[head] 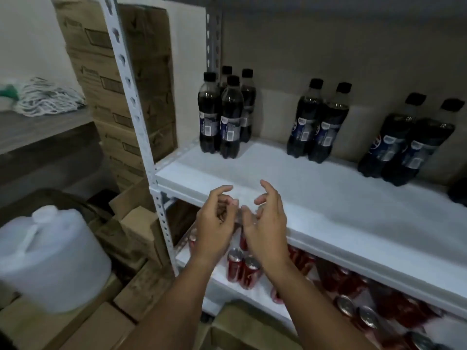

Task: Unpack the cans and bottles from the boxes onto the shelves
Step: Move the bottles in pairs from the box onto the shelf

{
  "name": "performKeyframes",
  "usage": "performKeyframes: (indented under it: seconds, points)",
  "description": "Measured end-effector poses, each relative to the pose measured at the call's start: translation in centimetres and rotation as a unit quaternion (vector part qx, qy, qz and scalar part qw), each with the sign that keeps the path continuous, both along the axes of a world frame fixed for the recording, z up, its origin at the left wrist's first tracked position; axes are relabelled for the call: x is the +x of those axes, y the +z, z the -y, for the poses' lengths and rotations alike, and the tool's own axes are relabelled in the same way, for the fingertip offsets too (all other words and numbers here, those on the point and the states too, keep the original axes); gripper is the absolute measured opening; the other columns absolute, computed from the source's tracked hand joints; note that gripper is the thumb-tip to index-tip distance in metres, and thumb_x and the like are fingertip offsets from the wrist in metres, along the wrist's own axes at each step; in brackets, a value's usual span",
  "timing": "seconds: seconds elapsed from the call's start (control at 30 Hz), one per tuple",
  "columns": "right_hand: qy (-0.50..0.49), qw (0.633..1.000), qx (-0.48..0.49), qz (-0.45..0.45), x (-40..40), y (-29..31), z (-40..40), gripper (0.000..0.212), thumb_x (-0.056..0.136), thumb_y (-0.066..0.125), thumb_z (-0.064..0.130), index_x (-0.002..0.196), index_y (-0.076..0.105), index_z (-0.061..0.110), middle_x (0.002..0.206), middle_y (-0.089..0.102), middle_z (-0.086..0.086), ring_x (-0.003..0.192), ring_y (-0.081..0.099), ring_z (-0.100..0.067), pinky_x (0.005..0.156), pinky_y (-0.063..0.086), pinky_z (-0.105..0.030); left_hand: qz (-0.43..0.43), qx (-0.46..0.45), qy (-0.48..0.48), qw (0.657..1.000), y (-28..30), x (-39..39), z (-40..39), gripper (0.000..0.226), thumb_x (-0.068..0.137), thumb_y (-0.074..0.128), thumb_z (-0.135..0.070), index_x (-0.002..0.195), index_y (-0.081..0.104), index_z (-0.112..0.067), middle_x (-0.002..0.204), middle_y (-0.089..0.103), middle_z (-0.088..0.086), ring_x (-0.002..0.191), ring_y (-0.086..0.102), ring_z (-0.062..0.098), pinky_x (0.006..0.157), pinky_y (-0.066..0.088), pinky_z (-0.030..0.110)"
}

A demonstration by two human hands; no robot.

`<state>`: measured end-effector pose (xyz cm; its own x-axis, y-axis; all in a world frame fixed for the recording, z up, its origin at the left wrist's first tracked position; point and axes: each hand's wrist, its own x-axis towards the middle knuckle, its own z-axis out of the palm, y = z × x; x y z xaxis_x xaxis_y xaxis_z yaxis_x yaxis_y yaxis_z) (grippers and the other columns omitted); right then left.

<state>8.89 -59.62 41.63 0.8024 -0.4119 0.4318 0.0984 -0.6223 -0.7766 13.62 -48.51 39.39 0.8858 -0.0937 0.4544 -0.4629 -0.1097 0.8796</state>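
Dark cola bottles with black caps stand on the white upper shelf: several at the left, a pair in the middle and a pair at the right. Red cans stand on the lower shelf, with more red cans further right. My left hand and my right hand hover close together in front of the upper shelf's front edge. Their fingers are loosely curled and I see nothing held in either.
Stacked cardboard boxes stand left of the shelf's white perforated post. A white plastic jug sits on boxes at lower left. More cardboard boxes cover the floor. A mop head lies on a grey counter.
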Motion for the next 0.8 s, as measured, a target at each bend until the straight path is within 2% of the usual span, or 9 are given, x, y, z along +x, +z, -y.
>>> performKeyframes:
  seconds: [0.1, 0.2, 0.27, 0.33, 0.43, 0.5, 0.6, 0.7, 0.8]
  points:
    - [0.016, 1.000, -0.014, 0.008, -4.0, -3.5, 1.1, 0.051, 0.097, 0.063, 0.020, 0.143, 0.042, 0.024, 0.104, 0.050, 0.008, 0.085, 0.053, -0.004, 0.075, 0.041, -0.008, -0.011, 0.028, -0.007, 1.000, -4.0, -3.6, 0.9, 0.026, 0.101, 0.063, -0.016, 0.124, 0.061, -0.027, 0.104, 0.071, -0.008, 0.101, 0.069, 0.012, 0.088, 0.056, 0.034]
    - [0.011, 0.999, -0.005, -0.034, -7.2, -9.4, 2.0, 0.048, 0.096, 0.064, 0.017, 0.140, 0.046, 0.023, 0.099, 0.053, 0.006, 0.085, 0.054, -0.004, 0.076, 0.044, -0.008, -0.052, 0.075, -0.036, 0.995, -10.1, -6.1, 1.4, 0.026, 0.099, 0.064, -0.015, 0.121, 0.061, -0.026, 0.099, 0.070, -0.009, 0.090, 0.070, 0.013, 0.079, 0.059, 0.040]
    - [0.001, 0.998, 0.003, -0.064, -9.0, -14.7, 2.5, 0.043, 0.094, 0.064, 0.013, 0.135, 0.051, 0.019, 0.096, 0.057, 0.003, 0.083, 0.055, -0.008, 0.075, 0.044, -0.013, -0.071, 0.116, -0.054, 0.989, -15.6, -7.6, 1.3, 0.024, 0.097, 0.067, -0.010, 0.117, 0.063, -0.024, 0.095, 0.070, -0.011, 0.088, 0.069, 0.009, 0.076, 0.058, 0.032]
    - [-0.012, 0.994, 0.001, -0.104, -10.7, -20.6, 2.7, 0.036, 0.091, 0.065, 0.008, 0.126, 0.058, 0.014, 0.092, 0.060, 0.001, 0.082, 0.057, -0.013, 0.076, 0.048, -0.023, -0.089, 0.154, -0.068, 0.982, -21.6, -9.0, 0.9, 0.022, 0.096, 0.067, -0.009, 0.115, 0.066, -0.021, 0.094, 0.071, -0.011, 0.090, 0.068, 0.004, 0.077, 0.055, 0.024]
    - [-0.031, 0.981, 0.000, -0.191, -13.9, -31.0, 2.8, 0.025, 0.089, 0.064, 0.004, 0.113, 0.065, 0.012, 0.092, 0.065, -0.003, 0.081, 0.060, -0.018, 0.078, 0.052, -0.034, -0.137, 0.216, -0.103, 0.961, -32.0, -11.4, 0.1, 0.019, 0.097, 0.064, -0.007, 0.113, 0.069, -0.015, 0.097, 0.071, -0.004, 0.089, 0.065, 0.000, 0.079, 0.049, 0.014]
    - [-0.044, 0.972, -0.003, -0.231, -16.1, -38.0, 3.0, 0.018, 0.088, 0.065, 0.002, 0.104, 0.067, 0.008, 0.090, 0.065, -0.006, 0.080, 0.060, -0.020, 0.077, 0.051, -0.036, -0.169, 0.259, -0.149, 0.939, -39.3, -12.7, -0.4, 0.019, 0.096, 0.061, -0.011, 0.112, 0.069, -0.016, 0.099, 0.072, -0.004, 0.090, 0.066, 0.004, 0.085, 0.054, 0.022]
    - [-0.059, 0.957, -0.007, -0.284, -19.2, -47.6, 3.4, 0.011, 0.086, 0.066, 0.000, 0.095, 0.068, 0.005, 0.090, 0.067, -0.011, 0.082, 0.063, -0.028, 0.075, 0.047, -0.034, -0.193, 0.318, -0.194, 0.908, -49.6, -14.3, -1.0, 0.024, 0.089, 0.056, -0.027, 0.111, 0.066, -0.029, 0.098, 0.071, -0.013, 0.094, 0.069, 0.010, 0.090, 0.056, 0.037]
    - [-0.056, 0.931, -0.014, -0.361, -21.2, -55.6, 3.8, 0.017, 0.086, 0.066, 0.003, 0.102, 0.071, 0.006, 0.099, 0.072, -0.014, 0.093, 0.066, -0.032, 0.084, 0.050, -0.035, -0.193, 0.374, -0.211, 0.883, -57.3, -15.5, -1.0, 0.028, 0.086, 0.066, -0.010, 0.113, 0.070, -0.019, 0.107, 0.073, -0.002, 0.104, 0.067, 0.019, 0.094, 0.053, 0.037]
    - [-0.031, 0.907, -0.064, -0.415, -22.0, -62.1, 3.6, 0.023, 0.069, 0.075, -0.002, 0.091, 0.073, 0.005, 0.088, 0.072, -0.018, 0.086, 0.068, -0.039, 0.077, 0.053, -0.038, -0.178, 0.423, -0.222, 0.860, -63.4, -16.3, -0.5, 0.038, 0.085, 0.071, -0.001, 0.121, 0.068, -0.013, 0.120, 0.069, 0.007, 0.117, 0.062, 0.026, 0.103, 0.049, 0.034]
